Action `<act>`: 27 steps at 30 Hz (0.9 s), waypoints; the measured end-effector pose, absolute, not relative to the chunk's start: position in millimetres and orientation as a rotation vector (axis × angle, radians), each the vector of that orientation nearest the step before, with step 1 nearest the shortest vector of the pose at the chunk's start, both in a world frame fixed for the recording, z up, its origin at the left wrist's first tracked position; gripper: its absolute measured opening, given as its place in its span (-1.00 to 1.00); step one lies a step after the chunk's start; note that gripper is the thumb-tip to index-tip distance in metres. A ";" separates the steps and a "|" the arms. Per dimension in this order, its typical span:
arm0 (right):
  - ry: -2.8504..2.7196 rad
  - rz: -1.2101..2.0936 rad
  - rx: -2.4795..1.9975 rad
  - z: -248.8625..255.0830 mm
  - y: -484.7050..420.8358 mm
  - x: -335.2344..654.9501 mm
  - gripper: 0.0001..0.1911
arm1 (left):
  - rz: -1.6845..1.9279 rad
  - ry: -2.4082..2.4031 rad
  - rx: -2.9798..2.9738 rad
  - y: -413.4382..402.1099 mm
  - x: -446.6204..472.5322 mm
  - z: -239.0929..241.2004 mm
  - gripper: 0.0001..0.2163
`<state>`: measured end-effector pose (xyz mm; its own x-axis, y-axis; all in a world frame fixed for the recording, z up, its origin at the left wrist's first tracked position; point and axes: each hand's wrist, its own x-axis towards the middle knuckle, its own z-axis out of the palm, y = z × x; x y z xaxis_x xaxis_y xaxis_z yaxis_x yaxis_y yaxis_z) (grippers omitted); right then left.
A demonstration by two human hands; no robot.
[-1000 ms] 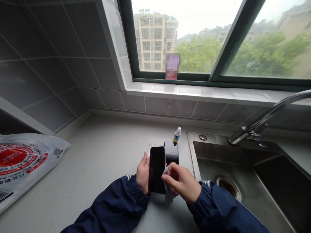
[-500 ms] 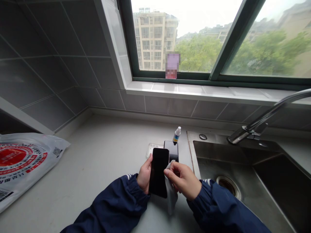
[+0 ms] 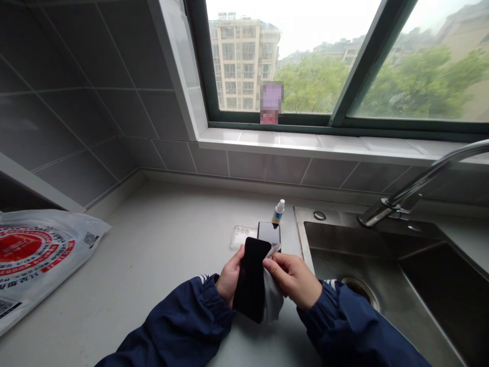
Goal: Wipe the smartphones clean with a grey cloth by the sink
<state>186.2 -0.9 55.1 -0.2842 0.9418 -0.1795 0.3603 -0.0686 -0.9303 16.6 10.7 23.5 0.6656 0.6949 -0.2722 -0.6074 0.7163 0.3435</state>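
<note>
Glossy black, the smartphone (image 3: 250, 280) is held tilted over the worktop (image 3: 171, 224), left of the edge where it meets the sink rim (image 3: 305, 257). The left hand (image 3: 228, 278) grips its left side, thumb along the edge, fingers hidden behind. The right hand (image 3: 295, 280) pinches a thin, limp, pale grey cloth (image 3: 274, 300) against its right side, the folds hanging down.

As for progress, the phone is bare: the clear phone case (image 3: 240, 238) is off, lying toward the worktop's back edge. The cloth is at the phone's side, so wiping appears under way; which faces are finished, I cannot tell. Phone and case are not yet back together.

Beyond the hands lies a flat, mirror-smooth, dark-edged slab (image 3: 269, 232), perhaps a box or second phone. At its far edge a small white-capped bottle (image 3: 278, 211) stands near the sink-side edge. Crinkled, translucent plastic with red and black print forms the bag (image 3: 49, 255) on the worktop's left.
</note>
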 end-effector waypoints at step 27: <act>-1.640 1.169 -1.486 59.1 6.1 194.8 -0.55 | 0.679 0.451 0.269 8.1 18.8 28.2 -0.47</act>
<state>194.8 6.1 59.1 -0.1678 0.9797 -0.1095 0.4230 -0.0288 -0.9057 18.8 8.1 28.2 0.6880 0.6553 -0.3117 -0.5415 0.7496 0.3806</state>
